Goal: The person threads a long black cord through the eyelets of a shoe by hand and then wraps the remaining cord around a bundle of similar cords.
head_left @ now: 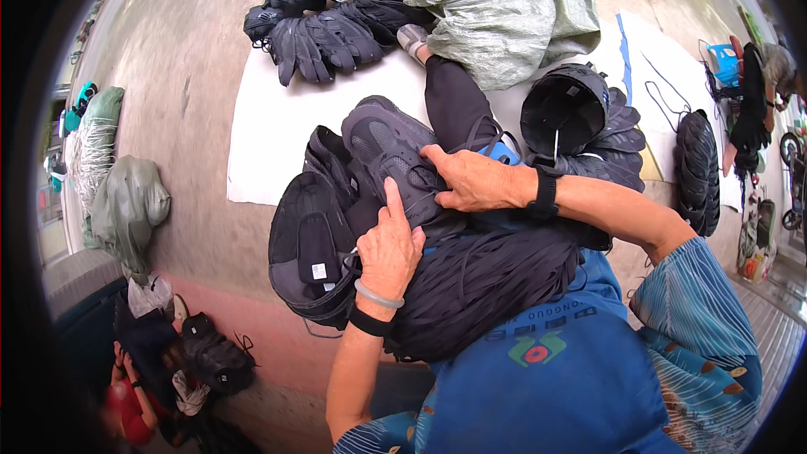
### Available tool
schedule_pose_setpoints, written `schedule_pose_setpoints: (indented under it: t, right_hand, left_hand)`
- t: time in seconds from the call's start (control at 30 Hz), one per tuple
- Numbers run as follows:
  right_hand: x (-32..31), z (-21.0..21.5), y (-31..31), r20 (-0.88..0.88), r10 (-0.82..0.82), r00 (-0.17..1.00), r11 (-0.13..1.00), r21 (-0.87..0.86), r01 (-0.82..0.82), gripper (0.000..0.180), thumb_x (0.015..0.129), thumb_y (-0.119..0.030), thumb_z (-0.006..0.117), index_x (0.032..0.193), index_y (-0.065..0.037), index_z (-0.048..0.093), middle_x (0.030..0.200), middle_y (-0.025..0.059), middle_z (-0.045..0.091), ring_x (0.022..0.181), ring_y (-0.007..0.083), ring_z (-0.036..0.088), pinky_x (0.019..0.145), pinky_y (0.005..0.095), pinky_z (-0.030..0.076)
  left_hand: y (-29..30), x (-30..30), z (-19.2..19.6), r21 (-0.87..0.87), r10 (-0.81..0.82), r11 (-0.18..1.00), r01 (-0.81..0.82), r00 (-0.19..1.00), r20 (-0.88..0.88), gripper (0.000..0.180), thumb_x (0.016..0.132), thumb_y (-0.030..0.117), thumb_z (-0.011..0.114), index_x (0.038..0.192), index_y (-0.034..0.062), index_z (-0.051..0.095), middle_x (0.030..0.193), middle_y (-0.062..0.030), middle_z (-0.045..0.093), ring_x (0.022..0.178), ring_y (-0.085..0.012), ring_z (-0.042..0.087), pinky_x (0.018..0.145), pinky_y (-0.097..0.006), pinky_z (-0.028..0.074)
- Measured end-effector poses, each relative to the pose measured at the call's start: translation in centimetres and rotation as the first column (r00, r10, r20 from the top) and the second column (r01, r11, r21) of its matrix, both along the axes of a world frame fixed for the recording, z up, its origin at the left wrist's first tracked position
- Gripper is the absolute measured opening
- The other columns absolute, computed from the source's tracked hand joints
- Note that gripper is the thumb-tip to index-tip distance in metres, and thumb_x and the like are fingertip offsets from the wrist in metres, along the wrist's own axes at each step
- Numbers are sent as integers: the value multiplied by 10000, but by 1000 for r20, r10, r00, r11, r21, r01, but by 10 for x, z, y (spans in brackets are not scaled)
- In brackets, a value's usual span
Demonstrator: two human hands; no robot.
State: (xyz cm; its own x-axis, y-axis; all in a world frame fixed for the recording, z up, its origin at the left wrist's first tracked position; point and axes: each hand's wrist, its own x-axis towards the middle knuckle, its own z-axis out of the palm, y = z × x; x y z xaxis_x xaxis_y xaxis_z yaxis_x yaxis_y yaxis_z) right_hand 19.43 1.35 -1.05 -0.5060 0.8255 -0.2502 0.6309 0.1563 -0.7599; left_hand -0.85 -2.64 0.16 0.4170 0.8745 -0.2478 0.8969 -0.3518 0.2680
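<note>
Head view, looking down: a dark grey shoe upper (388, 150) lies just beyond my left hand (389, 254) and left of my right hand (481, 182), its long axis running away from me, slanting left. My right hand pinches its right edge between thumb and forefinger; my left forefinger reaches onto it, the other fingers curled, holding what I cannot tell. Black shoe uppers (304, 235) crowd my left hand; black laces (492, 282) bunch below both. Farther off, leftward, white sheet (273, 118) lies bare.

Room is offered at the left of the white sheet (267, 134); rightward, passage is blocked by nested black shoe uppers (618, 139).
</note>
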Motion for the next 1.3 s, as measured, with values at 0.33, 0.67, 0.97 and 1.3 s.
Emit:
schedule_pose_setpoints:
  t: [0.33,0.67,0.97,1.3]
  right_hand:
    - [-5,11,-15,158,297,942,911,248,-329,200,816,-145,630,961,-32,549,873,139,529,685,329,619,560,416,499]
    - [8,14,-33,122,491,862,865,52,-500,161,782,-132,613,747,25,614,839,169,617,766,366,648,638,450,529]
    - [-7,4,-17,193,359,913,895,208,-395,154,797,-114,605,898,-4,571,850,163,605,732,358,654,624,447,520]
    - [6,2,-30,171,523,835,837,80,-541,216,804,-154,587,886,47,595,835,191,625,762,356,659,677,435,531]
  left_hand:
    - [-9,-12,1,-151,148,984,-97,916,374,253,814,121,641,1015,36,511,778,-177,625,691,-372,625,616,-427,491]
    - [-13,-23,19,-368,131,930,3,932,337,136,865,126,569,967,44,535,740,-185,636,716,-406,618,652,-478,479]
    - [-8,-11,7,-251,194,962,-103,909,369,119,813,91,626,866,22,544,709,-153,582,678,-334,596,606,-415,461]
    - [-6,-20,14,-386,390,897,-215,795,465,116,902,138,543,900,23,558,736,-192,624,732,-399,618,650,-466,476]
